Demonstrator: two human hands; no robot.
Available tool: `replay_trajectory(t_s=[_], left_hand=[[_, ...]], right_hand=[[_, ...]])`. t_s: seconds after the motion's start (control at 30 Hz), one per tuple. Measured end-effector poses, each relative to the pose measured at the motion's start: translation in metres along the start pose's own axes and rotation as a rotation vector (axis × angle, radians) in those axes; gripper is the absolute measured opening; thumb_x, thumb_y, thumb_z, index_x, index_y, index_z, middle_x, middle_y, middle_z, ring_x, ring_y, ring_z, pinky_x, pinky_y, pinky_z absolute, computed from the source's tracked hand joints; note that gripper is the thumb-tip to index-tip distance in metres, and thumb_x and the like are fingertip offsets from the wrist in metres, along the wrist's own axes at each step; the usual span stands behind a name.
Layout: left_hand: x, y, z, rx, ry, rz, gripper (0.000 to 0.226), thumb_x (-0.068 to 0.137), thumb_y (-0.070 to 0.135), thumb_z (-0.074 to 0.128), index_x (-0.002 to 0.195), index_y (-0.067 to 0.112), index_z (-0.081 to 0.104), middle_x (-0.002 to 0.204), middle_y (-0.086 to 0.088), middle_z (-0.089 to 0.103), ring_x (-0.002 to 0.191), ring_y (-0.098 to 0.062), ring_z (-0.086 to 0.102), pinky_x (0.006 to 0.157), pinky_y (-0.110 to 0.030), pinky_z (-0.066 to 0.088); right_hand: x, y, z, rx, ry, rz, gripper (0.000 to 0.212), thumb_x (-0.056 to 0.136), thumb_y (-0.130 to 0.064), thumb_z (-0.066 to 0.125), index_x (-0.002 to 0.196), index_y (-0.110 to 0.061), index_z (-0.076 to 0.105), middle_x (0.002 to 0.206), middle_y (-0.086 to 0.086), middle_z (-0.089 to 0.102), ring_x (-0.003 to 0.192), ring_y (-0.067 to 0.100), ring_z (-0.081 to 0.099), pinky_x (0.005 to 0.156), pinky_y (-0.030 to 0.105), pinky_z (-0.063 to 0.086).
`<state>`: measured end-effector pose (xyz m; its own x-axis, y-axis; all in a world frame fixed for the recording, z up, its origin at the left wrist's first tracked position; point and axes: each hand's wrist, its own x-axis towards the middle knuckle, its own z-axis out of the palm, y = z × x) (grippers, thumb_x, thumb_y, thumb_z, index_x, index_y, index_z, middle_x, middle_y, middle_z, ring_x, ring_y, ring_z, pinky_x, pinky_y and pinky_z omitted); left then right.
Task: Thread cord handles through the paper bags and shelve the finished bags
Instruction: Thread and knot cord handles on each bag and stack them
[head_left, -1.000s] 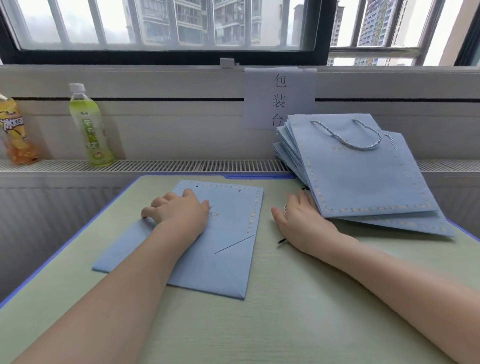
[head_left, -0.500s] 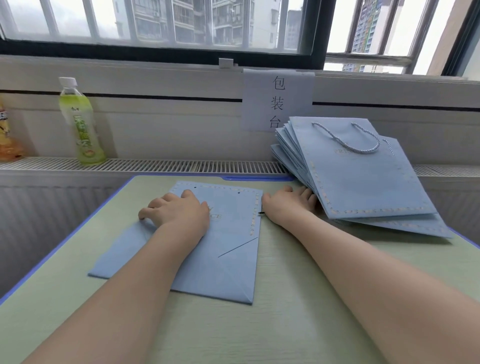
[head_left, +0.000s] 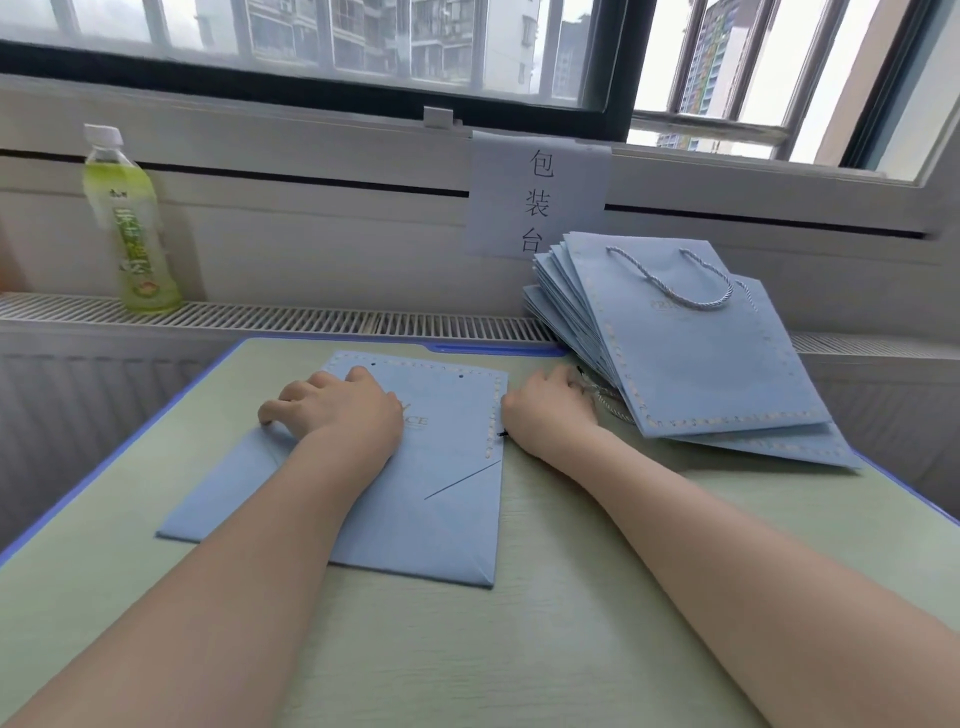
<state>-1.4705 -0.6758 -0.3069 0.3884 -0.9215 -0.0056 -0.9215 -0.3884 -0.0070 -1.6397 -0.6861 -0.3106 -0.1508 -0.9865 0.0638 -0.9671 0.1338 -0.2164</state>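
Note:
A flat light-blue paper bag (head_left: 415, 493) lies on the table, its two punched holes at the far edge and no handle in them. My left hand (head_left: 337, 410) rests on its upper part and presses it down. My right hand (head_left: 550, 410) sits just right of the bag with its fingers curled over a pale cord (head_left: 608, 402) at the foot of the bag stack. The cord's black tip (head_left: 502, 432) sticks out under the palm. The stack of blue bags (head_left: 691, 364) leans at the back right, and the top bag has a twisted cord handle (head_left: 691, 296).
The green table (head_left: 571, 623) has a blue rim. A green drink bottle (head_left: 130, 223) stands on the slatted ledge (head_left: 311, 314) at the back left. A paper sign (head_left: 540, 197) hangs on the wall behind the stack, under the window.
My right hand slid forward along the table to the foot of the bag stack, and the black cord tip moved with it. My left hand stayed on the flat bag.

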Motion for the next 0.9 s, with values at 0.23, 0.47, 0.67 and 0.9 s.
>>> replay_trajectory(t_s=[0.23, 0.47, 0.67, 0.9], left_hand=[[0.0, -0.003, -0.01, -0.009, 0.01, 0.029, 0.04, 0.095, 0.031, 0.036, 0.133, 0.021, 0.038, 0.123, -0.012, 0.041, 0.114, -0.031, 0.037, 0.083, -0.037, 0.032], [-0.005, -0.008, -0.03, 0.07, 0.028, 0.042, 0.013, 0.096, 0.026, 0.04, 0.098, 0.019, 0.051, 0.087, 0.0, 0.051, 0.086, -0.023, 0.047, 0.074, -0.03, 0.029], [-0.009, -0.004, -0.009, -0.205, 0.154, 0.121, 0.036, 0.099, 0.033, 0.033, 0.123, 0.012, 0.049, 0.129, -0.012, 0.049, 0.116, -0.03, 0.042, 0.087, -0.036, 0.033], [-0.008, 0.011, 0.008, -0.22, 0.147, 0.469, 0.033, 0.099, 0.043, 0.033, 0.119, 0.024, 0.051, 0.13, 0.0, 0.05, 0.124, -0.023, 0.038, 0.096, -0.041, 0.031]], right_hand=[[-0.024, 0.004, -0.011, 0.044, 0.067, -0.244, 0.032, 0.085, 0.006, 0.039, 0.063, -0.013, 0.025, 0.072, 0.004, 0.03, 0.079, 0.024, 0.034, 0.065, 0.029, 0.026], [-0.049, 0.012, -0.055, -0.012, -0.108, -0.267, 0.03, 0.083, 0.005, 0.038, 0.061, -0.011, 0.025, 0.06, 0.008, 0.025, 0.054, 0.022, 0.019, 0.048, 0.029, 0.017], [-0.055, 0.011, -0.085, 0.62, 0.352, -0.5, 0.019, 0.093, -0.006, 0.048, 0.092, 0.002, 0.066, 0.067, 0.006, 0.06, 0.06, 0.012, 0.052, 0.06, 0.026, 0.044], [-0.051, 0.006, -0.059, 0.899, 0.289, -0.53, 0.016, 0.095, -0.009, 0.053, 0.092, -0.01, 0.068, 0.042, -0.021, 0.049, 0.043, -0.001, 0.044, 0.05, 0.01, 0.03]])
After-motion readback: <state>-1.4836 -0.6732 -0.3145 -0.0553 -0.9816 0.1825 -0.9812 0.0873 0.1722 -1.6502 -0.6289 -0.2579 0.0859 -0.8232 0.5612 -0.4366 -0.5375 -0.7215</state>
